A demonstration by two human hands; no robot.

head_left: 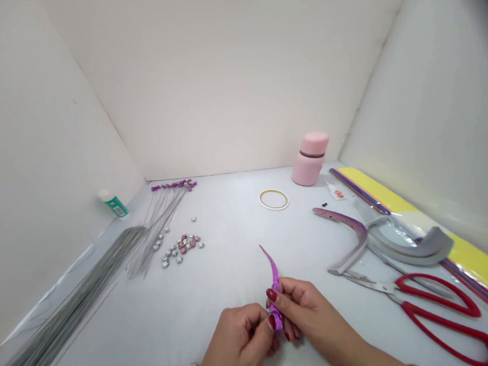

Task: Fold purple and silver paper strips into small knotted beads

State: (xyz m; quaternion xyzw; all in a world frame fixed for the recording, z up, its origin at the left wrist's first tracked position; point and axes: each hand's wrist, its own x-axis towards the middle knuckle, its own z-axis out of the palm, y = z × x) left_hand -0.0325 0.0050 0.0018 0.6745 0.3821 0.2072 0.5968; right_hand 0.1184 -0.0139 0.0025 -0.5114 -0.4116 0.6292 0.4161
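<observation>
A shiny purple strip (274,271) rises in a thin curved tail from between my fingers, with its wider, folded part low between both hands. My left hand (249,336) pinches the folded lower part from the left, thumb and fingers pressed together. From the right, my right hand (304,309) grips the same strip just above, its thumb on the purple surface. The two hands nearly touch. Fingertips cover part of the fold.
Left: a bundle of grey wires (83,299), purple-tipped wires (164,204), small silver and pink stars (185,244), a glue stick (115,205). Back: a tape ring (275,209), a pink bottle (310,163). Right: red-handled scissors (447,336), curved strips (354,230), yellow packaged sheets (468,254).
</observation>
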